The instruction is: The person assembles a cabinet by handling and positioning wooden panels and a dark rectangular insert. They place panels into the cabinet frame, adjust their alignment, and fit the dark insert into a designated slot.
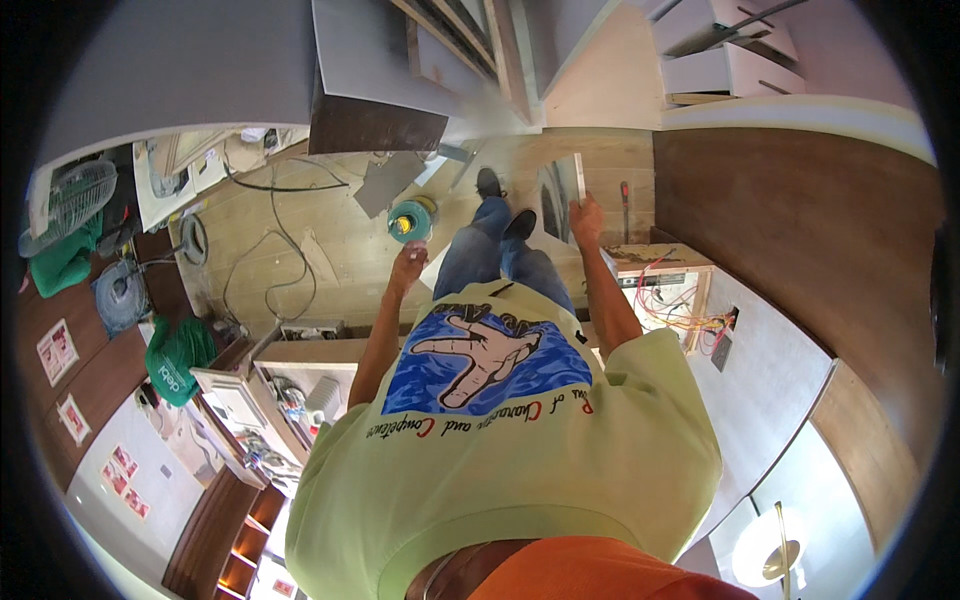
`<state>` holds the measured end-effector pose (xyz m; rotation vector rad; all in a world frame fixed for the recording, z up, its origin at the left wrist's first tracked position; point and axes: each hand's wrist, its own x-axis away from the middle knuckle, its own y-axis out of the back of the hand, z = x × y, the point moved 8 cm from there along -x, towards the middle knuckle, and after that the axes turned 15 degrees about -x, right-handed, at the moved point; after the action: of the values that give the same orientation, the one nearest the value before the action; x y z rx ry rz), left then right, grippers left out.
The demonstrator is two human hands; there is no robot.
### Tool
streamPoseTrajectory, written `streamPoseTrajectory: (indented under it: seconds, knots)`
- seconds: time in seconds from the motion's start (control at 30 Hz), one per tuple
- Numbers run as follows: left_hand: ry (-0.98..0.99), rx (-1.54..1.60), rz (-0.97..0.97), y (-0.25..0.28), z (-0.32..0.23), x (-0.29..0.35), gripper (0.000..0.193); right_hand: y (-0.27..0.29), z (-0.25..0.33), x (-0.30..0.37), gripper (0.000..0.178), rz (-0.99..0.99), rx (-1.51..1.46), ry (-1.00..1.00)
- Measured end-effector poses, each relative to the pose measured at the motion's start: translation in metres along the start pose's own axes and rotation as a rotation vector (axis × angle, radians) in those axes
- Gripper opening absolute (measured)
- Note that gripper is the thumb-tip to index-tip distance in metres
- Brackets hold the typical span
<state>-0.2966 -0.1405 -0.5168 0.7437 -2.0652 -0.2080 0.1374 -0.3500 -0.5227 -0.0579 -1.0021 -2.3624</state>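
My right hand (pixel 586 220) is closed on the edge of a thin panel (pixel 558 200) with a dark, streaked face and a pale edge, held upright beside my right leg. My left hand (pixel 408 265) is down by my left leg with its fingers curled. Just beyond its fingertips is a round teal container (pixel 407 221) with a dark, yellow-marked middle. Whether those fingers grip this container or something smaller is hidden.
A black cable (pixel 285 240) loops over the wood floor at left. Grey scrap sheet (pixel 387 182) lies ahead. A red-handled tool (pixel 626 205) rests on the floor at right, near loose wires (pixel 690 315) in a cabinet. A fan (pixel 80 195) stands far left; boards (pixel 508 60) lean ahead.
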Motion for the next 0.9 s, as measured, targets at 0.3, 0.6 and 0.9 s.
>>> streamPoseTrajectory:
  seconds: [0.3, 0.6, 0.9]
  knots:
    - [0.223, 0.218, 0.070, 0.014, 0.035, -0.006, 0.035, -0.016, 0.040, -0.071, 0.041, -0.018, 0.050, -0.034]
    - [0.161, 0.223, 0.030, 0.083, -0.010, -0.063, 0.032, -0.047, 0.066, -0.135, 0.040, -0.071, 0.025, 0.015]
    - [0.170, 0.206, 0.011, 0.127, 0.008, -0.066, 0.044, -0.077, 0.081, -0.187, 0.040, -0.036, 0.026, -0.107]
